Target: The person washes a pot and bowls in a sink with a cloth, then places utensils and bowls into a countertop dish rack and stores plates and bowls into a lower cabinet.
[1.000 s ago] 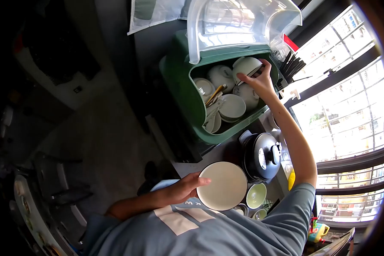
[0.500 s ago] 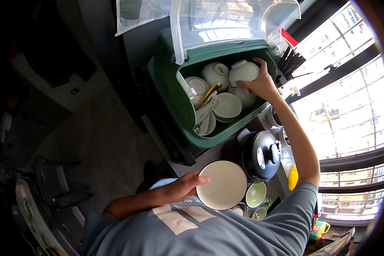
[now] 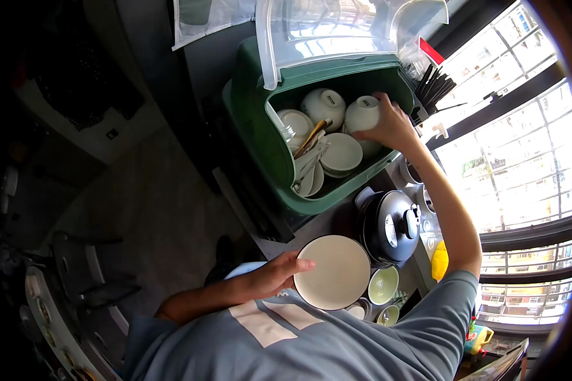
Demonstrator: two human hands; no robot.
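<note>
My left hand holds a cream bowl with a dark rim by its left edge, thumb on the inside, in front of my shirt. Inside an open green dish box, the fingers of my right hand close around an upside-down white bowl. Beside it lies another upturned white bowl. Small white dishes and several spoons and other utensils fill the near left part of the box. What lies beneath the bowl in my right hand is partly hidden.
The clear lid stands raised behind the box. A dark lidded pot and a pale green bowl stand on the counter. Chopsticks stand at the box's right, near a barred window.
My right hand has shifted slightly down in the box, and the white bowl in it has tilted so its foot ring shows more. My left hand still holds the cream bowl.
</note>
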